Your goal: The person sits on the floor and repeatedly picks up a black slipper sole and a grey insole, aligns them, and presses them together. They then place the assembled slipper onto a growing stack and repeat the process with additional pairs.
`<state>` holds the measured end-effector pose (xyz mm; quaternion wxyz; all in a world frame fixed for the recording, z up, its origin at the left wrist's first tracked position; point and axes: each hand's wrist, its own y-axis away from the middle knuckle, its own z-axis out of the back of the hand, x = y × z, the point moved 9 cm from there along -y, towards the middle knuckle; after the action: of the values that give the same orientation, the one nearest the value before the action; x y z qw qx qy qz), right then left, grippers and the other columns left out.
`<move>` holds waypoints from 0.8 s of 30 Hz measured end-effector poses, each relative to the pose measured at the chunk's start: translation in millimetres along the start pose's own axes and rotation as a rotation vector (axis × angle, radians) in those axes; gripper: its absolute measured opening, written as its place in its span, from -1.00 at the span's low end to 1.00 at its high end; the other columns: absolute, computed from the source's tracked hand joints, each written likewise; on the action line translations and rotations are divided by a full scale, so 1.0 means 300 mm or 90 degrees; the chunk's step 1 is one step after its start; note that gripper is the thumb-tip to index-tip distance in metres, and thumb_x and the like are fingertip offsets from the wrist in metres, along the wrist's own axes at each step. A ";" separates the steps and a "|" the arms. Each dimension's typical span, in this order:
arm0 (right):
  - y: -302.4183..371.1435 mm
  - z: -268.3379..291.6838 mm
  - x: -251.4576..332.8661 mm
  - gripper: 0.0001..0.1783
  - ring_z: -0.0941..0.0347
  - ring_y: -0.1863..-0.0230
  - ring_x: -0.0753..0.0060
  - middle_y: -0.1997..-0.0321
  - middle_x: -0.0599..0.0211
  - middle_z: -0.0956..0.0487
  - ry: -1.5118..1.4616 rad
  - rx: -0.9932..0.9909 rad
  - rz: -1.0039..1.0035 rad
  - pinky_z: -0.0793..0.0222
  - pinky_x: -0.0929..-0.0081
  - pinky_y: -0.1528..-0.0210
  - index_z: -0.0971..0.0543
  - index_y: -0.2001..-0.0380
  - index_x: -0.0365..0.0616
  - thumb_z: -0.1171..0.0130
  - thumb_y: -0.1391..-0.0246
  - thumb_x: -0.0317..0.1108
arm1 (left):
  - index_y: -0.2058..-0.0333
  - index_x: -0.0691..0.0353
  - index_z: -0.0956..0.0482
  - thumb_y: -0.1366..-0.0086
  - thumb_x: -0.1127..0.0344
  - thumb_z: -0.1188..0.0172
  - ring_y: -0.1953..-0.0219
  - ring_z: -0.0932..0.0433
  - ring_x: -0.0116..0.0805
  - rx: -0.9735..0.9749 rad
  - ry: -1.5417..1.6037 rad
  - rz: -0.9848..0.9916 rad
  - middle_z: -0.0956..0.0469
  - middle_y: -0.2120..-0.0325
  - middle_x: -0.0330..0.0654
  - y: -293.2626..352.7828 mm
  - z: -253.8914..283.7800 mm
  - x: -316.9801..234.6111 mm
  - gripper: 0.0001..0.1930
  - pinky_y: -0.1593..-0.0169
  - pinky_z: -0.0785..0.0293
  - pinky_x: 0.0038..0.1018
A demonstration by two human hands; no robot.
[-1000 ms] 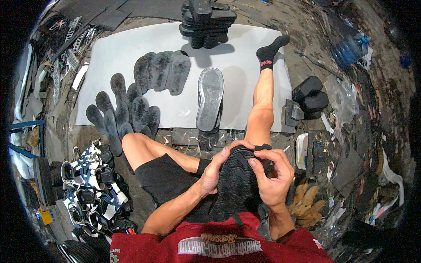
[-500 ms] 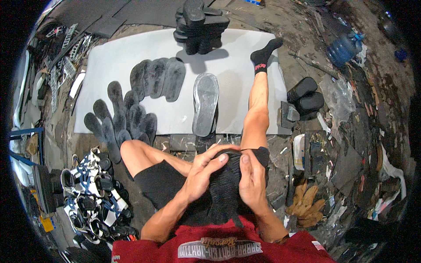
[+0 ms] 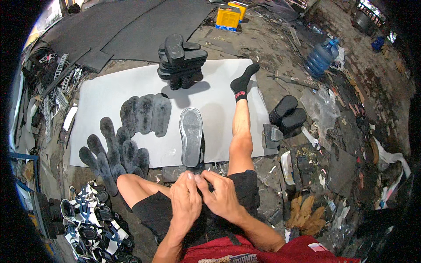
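Observation:
My left hand (image 3: 185,197) and my right hand (image 3: 219,195) are close together over my lap, thumbs on top and fingers curled. Both are closed; what they grip is hidden beneath them and against my black shorts. Just beyond, a single dark sole with a pale-edged outline (image 3: 191,138) lies at the near edge of a white sheet (image 3: 215,83). Several black footbed-shaped pieces (image 3: 147,115) are laid side by side left of it, with more grey-black pieces (image 3: 106,154) overlapping nearer my bent knee. A stack of thick black soles (image 3: 182,61) rises at the sheet's far edge.
Left of me is a heap of white, blue and black sandal straps (image 3: 94,219). To the right are two black soles (image 3: 287,114), a small dark block (image 3: 272,136) and brown gloves (image 3: 305,215). Farther off stand a blue water jug (image 3: 321,57) and yellow tins (image 3: 228,17).
My hands have come together and curled inward; before, they were apart around a black ridged sole, which is now hidden. My view has tilted up, showing more of the far floor.

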<state>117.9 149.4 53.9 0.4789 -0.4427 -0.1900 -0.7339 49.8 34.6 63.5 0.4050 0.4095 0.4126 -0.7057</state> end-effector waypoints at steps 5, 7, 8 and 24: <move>0.012 -0.048 -0.066 -0.51 -0.65 0.19 -0.34 0.27 -0.19 -0.69 -0.082 0.115 -0.122 -0.56 0.00 0.16 -0.71 0.13 -0.26 -0.08 -0.51 0.01 | 0.56 0.45 -0.37 -0.67 0.20 -0.04 0.61 -0.14 -0.46 0.036 0.018 0.066 -0.27 0.75 -0.02 0.023 -0.031 0.098 -0.44 0.54 -0.16 -0.19; -0.007 -0.057 -0.067 -0.50 -0.64 0.16 -0.38 0.25 -0.22 -0.69 -0.109 0.083 -0.056 -0.55 -0.03 0.14 -0.71 0.12 -0.24 -0.05 -0.52 0.02 | 0.55 0.46 -0.40 -0.67 0.20 -0.04 0.60 -0.16 -0.47 0.072 0.053 0.105 -0.29 0.75 -0.05 0.016 -0.039 0.144 -0.45 0.53 -0.19 -0.21; -0.008 -0.055 -0.067 -0.49 -0.63 0.14 -0.39 0.23 -0.24 -0.69 -0.123 0.067 -0.025 -0.55 -0.04 0.13 -0.71 0.11 -0.24 -0.04 -0.53 0.03 | 0.55 0.46 -0.41 -0.67 0.20 -0.05 0.59 -0.17 -0.48 0.093 0.068 0.127 -0.30 0.75 -0.06 0.019 -0.039 0.173 -0.45 0.52 -0.20 -0.22; 0.112 -0.070 -0.296 -0.31 -0.56 0.30 -0.46 0.38 -0.37 -0.58 -0.088 -0.078 -0.124 -0.42 -0.08 0.23 -0.55 0.28 -0.36 0.31 -0.63 0.06 | -0.18 0.68 -0.40 -0.72 -0.22 0.39 -0.14 -0.38 0.02 -0.181 0.015 0.278 -0.43 -0.15 0.26 0.249 -0.076 0.371 -0.16 -0.35 -0.22 -0.18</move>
<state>150.5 166.4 -36.0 0.3634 -0.5001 -0.2198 -0.7547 85.7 4.6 -64.0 0.5967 0.4359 0.4139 -0.5316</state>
